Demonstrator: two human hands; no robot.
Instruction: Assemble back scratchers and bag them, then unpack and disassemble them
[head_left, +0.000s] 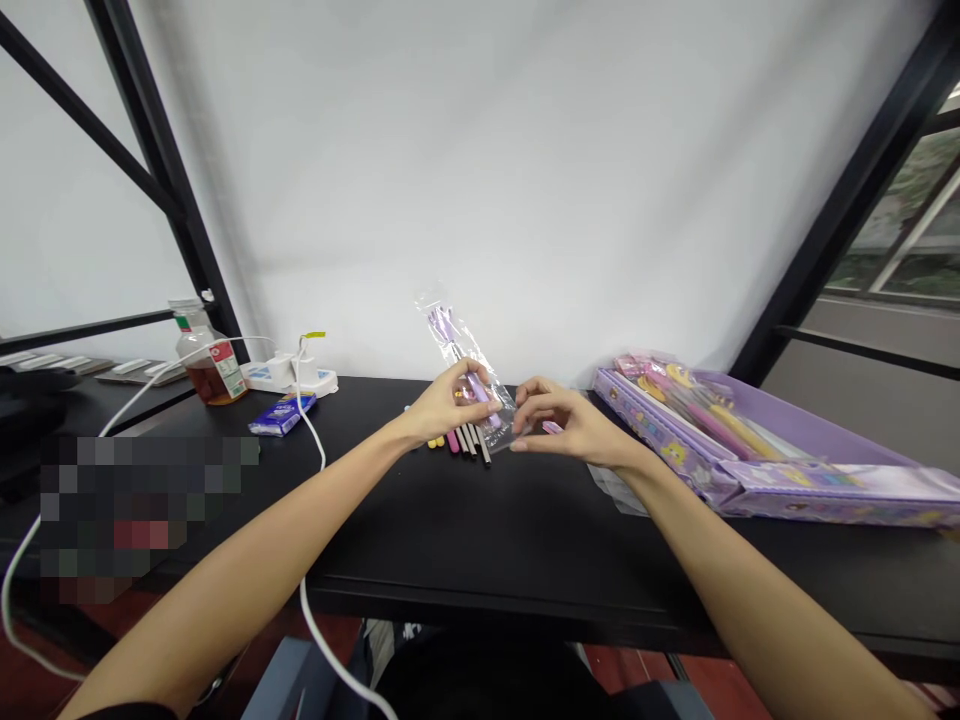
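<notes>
A purple pen (478, 388) with a purple decorated top lies inside a clear plastic bag (450, 335). My left hand (454, 402) is closed around the middle of this bagged pen, thumb on the near side. At the bag's lower end, my right hand (559, 425) has its fingers curled, thumb and fingertips at the bag's edge. Beneath my left hand, several pens (472, 440) with pink, yellow and grey barrels lie side by side on the black table (480, 530). A small pink piece (553, 427) shows behind my right fingers.
To the right, a purple open box (810, 410) holds several bagged pens. Clear wrappers (619, 490) lie beside it. On the left are a blue packet (281, 414), a power strip (326, 381), a bottle of brown liquid (210, 365) and a white cable (313, 435). A white wall stands behind.
</notes>
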